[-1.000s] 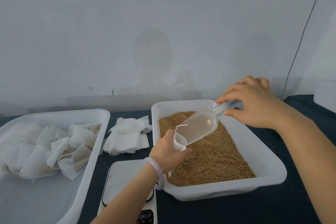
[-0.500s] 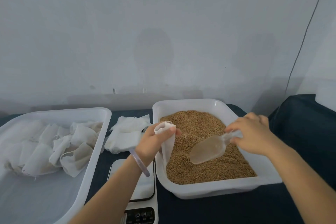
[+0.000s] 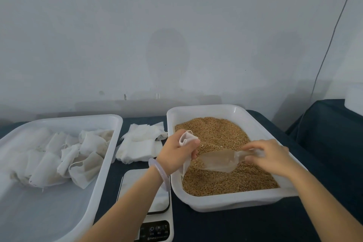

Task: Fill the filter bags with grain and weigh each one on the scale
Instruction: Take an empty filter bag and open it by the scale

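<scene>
My left hand (image 3: 176,152) grips a white filter bag (image 3: 187,139) at the left side of the white grain tray (image 3: 216,203), with the bag hanging down over the brown grain (image 3: 220,133). My right hand (image 3: 269,156) holds the handle of a clear plastic scoop (image 3: 218,160), which lies low over the grain with its mouth close to the bag. A white digital scale (image 3: 155,205) sits in front of the tray's left corner, partly hidden by my left forearm.
A large white tray (image 3: 106,161) at the left holds several filled filter bags (image 3: 64,155). A pile of empty bags (image 3: 140,142) lies on the dark cloth between the trays. A grey wall stands close behind. A dark covered surface (image 3: 324,124) sits at the right.
The scoop came down from above the bag's mouth to the grain and moved left toward the bag. My left hand lifted the bag and now holds it upright at the tray's left side.
</scene>
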Tool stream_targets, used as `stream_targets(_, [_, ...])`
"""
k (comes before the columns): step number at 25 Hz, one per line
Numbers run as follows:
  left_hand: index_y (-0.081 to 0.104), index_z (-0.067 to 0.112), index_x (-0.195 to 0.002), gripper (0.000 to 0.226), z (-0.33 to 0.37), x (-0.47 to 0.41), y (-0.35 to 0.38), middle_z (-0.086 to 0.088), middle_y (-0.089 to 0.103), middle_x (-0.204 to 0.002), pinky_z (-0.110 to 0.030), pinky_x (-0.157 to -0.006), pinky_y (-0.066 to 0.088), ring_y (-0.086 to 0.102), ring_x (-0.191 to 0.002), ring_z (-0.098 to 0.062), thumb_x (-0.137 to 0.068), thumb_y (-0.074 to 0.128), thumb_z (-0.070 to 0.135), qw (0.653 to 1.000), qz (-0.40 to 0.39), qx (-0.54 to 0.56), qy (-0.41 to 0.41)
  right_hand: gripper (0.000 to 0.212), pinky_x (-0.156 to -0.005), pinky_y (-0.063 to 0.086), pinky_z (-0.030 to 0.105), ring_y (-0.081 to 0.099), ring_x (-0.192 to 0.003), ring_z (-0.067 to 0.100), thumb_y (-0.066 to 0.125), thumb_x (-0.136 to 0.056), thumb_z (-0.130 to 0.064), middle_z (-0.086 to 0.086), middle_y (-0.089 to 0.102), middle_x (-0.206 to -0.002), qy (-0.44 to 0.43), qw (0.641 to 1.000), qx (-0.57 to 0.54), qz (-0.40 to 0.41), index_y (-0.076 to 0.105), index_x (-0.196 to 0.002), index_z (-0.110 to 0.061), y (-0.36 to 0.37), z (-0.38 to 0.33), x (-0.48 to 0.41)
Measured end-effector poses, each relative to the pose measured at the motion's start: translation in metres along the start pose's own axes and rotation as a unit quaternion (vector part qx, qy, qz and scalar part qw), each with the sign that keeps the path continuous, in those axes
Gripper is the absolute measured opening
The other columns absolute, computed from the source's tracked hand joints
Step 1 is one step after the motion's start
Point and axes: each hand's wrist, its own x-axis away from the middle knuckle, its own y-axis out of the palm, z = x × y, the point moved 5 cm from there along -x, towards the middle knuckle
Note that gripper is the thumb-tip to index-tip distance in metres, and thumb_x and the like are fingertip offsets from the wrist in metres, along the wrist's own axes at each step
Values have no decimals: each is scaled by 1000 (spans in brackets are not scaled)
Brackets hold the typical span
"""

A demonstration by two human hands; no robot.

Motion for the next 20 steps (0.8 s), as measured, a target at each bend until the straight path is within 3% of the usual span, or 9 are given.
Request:
stream_targets(2, [54, 7, -89, 17, -6, -2, 5, 3, 61, -66, -16, -59, 50, 58, -56, -4, -89, 62, 22, 999, -8, -20, -23, 28, -108, 27, 51, 48, -119, 11, 71, -81, -32, -26, 56, -105, 3, 999, -40, 3, 55, -91, -53, -18, 4, 4])
stream_targets(6, [55, 9, -98, 38, -16, -5, 11, -4, 60, -83, -33, -74, 54, 57, -71, -13, -77, 76, 32, 992, 7, -101, -71, 28, -102, 36, 39, 54, -110, 9, 71, -82, -21, -26, 60, -101, -16, 993, -116, 24, 62, -92, -46, -65, -2, 9])
stream_targets(8, [53, 11, -96, 40, -17, -6, 12, -1, 59, -83, -32, -72, 53, 55, -71, -14, -75, 77, 34, 988, 15, -130, -77, 27, -102, 37, 41, 54, -110, 9, 71, -82, -23, -26, 60, -103, -24, 993, -109, 30, 63, -94, -47, -85, -11, 8])
stream_targets(11, [50, 16, -96, 41, -18, -8, 15, 2, 57, -86, -21, -62, 47, 53, -71, -10, -74, 76, 38, 980, 20, -184, -75, 27, -96, 37, 33, 52, -109, 6, 71, -82, -25, -28, 58, -101, -44, 994, -92, 29, 63, -91, -50, -102, -31, 7])
stream_targets(17, [43, 23, -104, 46, -20, -10, 22, 12, 51, -89, -16, -57, 39, 49, -75, -1, -75, 74, 44, 968, 4, -239, -71, 28, -96, 18, 34, 31, -103, 5, 66, -82, -38, -18, 59, -103, -79, 990, 86, 80, 49, -85, -59, -111, -67, 4])
stream_targets(20, [47, 19, -109, 51, -20, -10, 22, 11, 53, -91, -18, -60, 40, 49, -75, -2, -75, 74, 44, 969, 2, -239, -67, 23, -95, 17, 35, 31, -106, 8, 65, -83, -41, -15, 58, -106, -85, 983, 132, 94, 52, -93, -57, -112, -76, 2])
